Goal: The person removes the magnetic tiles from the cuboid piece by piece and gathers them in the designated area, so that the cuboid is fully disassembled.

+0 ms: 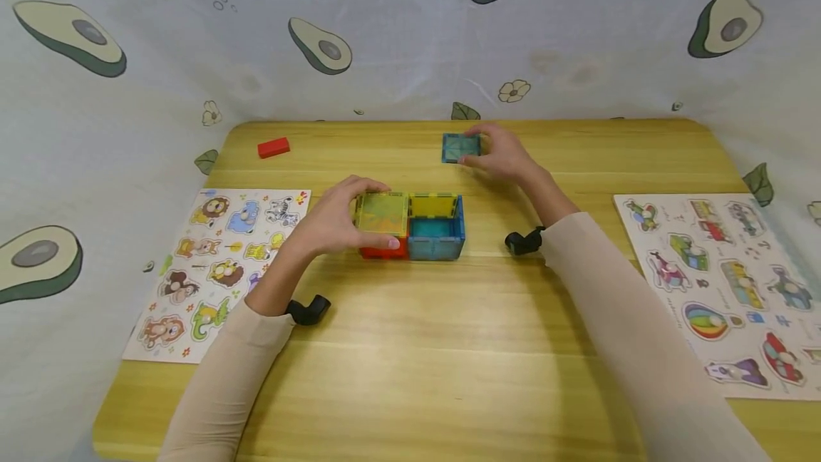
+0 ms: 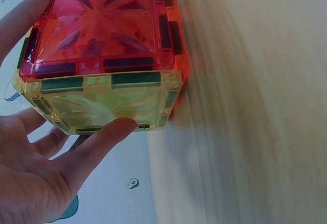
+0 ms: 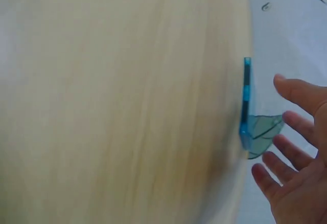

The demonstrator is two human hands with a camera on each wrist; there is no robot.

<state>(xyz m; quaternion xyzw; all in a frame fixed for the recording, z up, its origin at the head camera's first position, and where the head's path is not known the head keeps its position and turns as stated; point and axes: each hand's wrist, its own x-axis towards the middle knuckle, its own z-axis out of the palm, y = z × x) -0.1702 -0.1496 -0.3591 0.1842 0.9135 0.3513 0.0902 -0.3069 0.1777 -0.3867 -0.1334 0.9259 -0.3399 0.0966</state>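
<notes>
A small two-cell box of translucent magnetic tiles stands mid-table. Its left cell has a yellow tile on top [image 1: 383, 214] and a red side [image 2: 99, 24]; the right cell [image 1: 435, 248], with blue and yellow walls, is open at the top. My left hand [image 1: 333, 219] holds the left cell, thumb along the front and fingers round the far side. Farther back, a flat blue magnetic tile [image 1: 452, 147] lies on the table. Around its right edge, my right hand [image 1: 503, 154] spreads its thumb and fingers; in the right wrist view they stand apart from the tile [image 3: 246, 98].
A red block [image 1: 274, 147] lies at the back left of the wooden table [image 1: 410, 362]. An animal puzzle board [image 1: 212, 262] is on the left, a vehicle puzzle board [image 1: 725, 284] on the right. Avocado-print cloth [image 1: 398, 27] hangs behind the table.
</notes>
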